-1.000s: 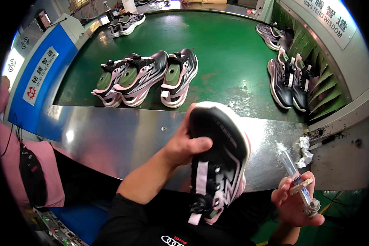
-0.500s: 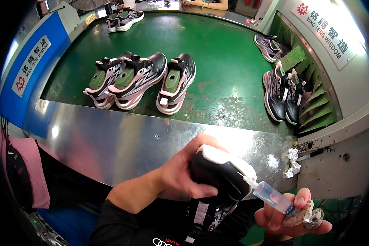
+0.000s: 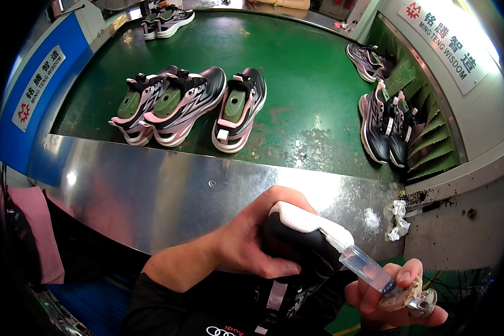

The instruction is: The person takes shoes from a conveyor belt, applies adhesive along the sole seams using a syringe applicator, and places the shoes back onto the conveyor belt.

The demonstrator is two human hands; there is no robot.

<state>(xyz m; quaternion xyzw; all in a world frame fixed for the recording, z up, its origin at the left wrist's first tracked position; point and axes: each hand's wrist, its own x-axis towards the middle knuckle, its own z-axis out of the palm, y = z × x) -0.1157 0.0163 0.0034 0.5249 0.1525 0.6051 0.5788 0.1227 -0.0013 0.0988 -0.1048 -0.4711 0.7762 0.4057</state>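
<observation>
At lower centre, my left hand (image 3: 257, 238) grips the smooth black shoe (image 3: 297, 241) by its rounded toe, textured white sole (image 3: 305, 220) up. The clear plastic syringe (image 3: 367, 269), apart a second ago, now meets its edge, seemingly working the seam; my right hand (image 3: 387, 316), lower right, clasps its crumpled beige wrapping (image 3: 410, 297).

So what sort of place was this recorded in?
Probably a shoe factory line: matching sneakers stand on a green surface near an opening hung with green strips, and the right hand holds a syringe.
</observation>
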